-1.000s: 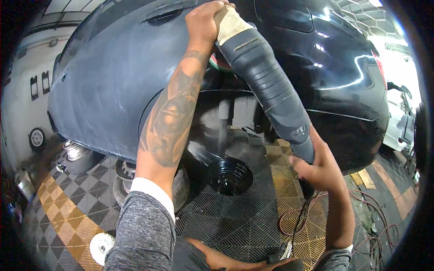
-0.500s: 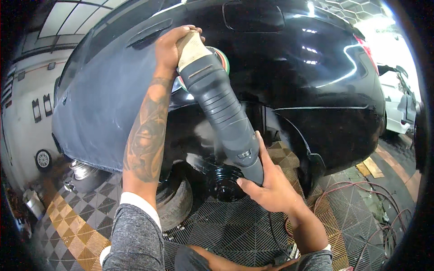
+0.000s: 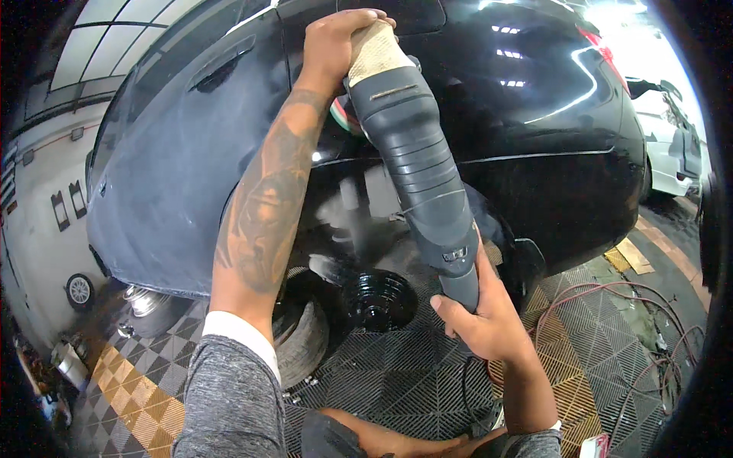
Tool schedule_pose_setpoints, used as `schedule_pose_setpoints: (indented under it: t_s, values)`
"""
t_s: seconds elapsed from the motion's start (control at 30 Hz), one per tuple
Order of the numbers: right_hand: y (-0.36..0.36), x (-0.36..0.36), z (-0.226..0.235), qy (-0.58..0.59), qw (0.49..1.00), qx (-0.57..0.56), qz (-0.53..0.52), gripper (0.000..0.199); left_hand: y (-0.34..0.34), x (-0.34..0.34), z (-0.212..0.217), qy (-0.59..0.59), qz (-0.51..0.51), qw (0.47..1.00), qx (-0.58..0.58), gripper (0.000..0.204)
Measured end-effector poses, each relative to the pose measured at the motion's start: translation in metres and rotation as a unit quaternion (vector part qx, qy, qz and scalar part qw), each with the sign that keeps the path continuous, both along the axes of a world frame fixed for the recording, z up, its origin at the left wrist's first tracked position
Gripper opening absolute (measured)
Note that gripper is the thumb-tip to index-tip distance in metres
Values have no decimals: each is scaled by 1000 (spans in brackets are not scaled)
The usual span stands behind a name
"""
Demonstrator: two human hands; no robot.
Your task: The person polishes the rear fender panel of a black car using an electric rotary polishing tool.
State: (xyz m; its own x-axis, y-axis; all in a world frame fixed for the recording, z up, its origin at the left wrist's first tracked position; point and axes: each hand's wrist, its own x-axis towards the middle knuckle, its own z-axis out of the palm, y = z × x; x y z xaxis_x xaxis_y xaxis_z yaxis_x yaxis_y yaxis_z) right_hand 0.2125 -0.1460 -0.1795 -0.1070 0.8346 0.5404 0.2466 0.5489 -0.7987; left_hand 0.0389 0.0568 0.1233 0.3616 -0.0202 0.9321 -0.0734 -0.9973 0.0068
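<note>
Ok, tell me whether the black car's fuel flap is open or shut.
Shut: the fuel flap looks flush with the black side panel, just its outline showing, right of the left hand.

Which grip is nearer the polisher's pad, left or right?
Left. The left grip is on the polisher's cream-covered head, close by the pad; the right grip is at the handle's far end.

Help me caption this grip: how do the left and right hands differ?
The left hand folds over the pale upper end of the power tool; the right hand grips its dark lower end. The left hand shows against the car body, the right hand against the floor tiles. Both are bare.
</note>
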Motion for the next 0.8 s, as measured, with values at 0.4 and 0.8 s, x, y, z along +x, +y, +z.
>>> schedule_pose_setpoints:
  t_s: [0.4,0.8]
  values:
    - [25,-71,8,-36,996,53,59,108,-7,-100,-9,-18,-132,965,-225,36]
    - [27,-73,2,-77,992,93,38,107,-13,-113,-24,-60,-161,951,-256,34]
